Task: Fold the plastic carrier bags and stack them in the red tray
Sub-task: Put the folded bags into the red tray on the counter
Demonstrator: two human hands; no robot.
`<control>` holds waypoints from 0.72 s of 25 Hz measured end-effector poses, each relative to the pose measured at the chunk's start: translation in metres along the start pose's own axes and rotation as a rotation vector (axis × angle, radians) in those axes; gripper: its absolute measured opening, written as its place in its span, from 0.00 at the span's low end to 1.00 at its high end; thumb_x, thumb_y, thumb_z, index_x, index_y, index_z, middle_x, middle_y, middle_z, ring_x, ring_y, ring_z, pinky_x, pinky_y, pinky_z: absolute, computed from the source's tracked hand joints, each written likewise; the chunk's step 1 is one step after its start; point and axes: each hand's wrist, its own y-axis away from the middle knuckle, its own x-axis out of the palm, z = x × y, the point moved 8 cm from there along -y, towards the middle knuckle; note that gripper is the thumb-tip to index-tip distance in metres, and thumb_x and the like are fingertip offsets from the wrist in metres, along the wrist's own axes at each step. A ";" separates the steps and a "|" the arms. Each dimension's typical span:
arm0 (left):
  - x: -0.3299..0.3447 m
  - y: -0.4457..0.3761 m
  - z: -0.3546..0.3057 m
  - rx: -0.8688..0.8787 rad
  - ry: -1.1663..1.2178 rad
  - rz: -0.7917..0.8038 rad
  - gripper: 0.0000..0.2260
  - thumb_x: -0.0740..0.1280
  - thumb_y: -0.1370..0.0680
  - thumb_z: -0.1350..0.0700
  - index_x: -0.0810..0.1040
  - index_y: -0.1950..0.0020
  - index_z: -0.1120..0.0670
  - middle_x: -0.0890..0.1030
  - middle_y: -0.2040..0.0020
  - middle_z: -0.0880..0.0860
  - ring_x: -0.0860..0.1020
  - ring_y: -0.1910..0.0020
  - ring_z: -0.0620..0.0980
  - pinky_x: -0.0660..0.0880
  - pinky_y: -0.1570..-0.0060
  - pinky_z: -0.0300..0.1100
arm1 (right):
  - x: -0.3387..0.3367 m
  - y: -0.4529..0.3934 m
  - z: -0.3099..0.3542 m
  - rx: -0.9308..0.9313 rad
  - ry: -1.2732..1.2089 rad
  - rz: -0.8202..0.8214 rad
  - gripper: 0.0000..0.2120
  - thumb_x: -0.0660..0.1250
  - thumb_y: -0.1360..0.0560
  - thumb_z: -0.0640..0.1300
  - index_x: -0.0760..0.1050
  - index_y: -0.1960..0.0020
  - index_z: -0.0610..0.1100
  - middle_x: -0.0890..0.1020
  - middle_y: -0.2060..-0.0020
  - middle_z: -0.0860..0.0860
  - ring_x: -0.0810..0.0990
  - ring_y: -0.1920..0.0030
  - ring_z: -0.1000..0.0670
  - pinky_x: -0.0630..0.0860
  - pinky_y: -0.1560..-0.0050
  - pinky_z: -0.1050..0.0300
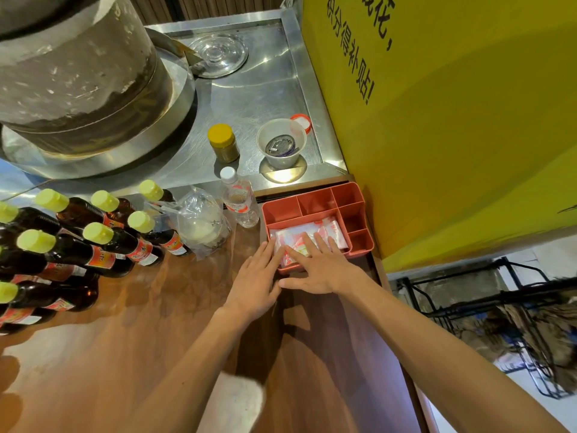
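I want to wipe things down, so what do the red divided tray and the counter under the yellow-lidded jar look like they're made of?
The red divided tray looks like moulded matt plastic: thin even walls, rounded corners, no shine. The counter under the yellow-lidded jar looks like brushed stainless steel: grey, scratched, with bright reflections.

Tray sits on the tabletop at 1 o'clock; folded bags lie in its largest compartment. Water bottle stands just beside the tray at 9 o'clock. Sauce bottles crowd the tabletop at 10 o'clock. Jar and cup stand behind at 12 o'clock.
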 end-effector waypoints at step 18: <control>-0.003 0.001 0.001 -0.011 -0.174 0.138 0.45 0.70 0.22 0.57 0.39 0.18 0.49 0.37 0.19 0.50 0.38 0.20 0.51 0.47 0.21 0.53 | -0.012 -0.008 0.011 0.078 -0.024 0.135 0.43 0.52 0.26 0.77 0.39 0.20 0.62 0.37 0.19 0.49 0.36 0.20 0.39 0.39 0.24 0.34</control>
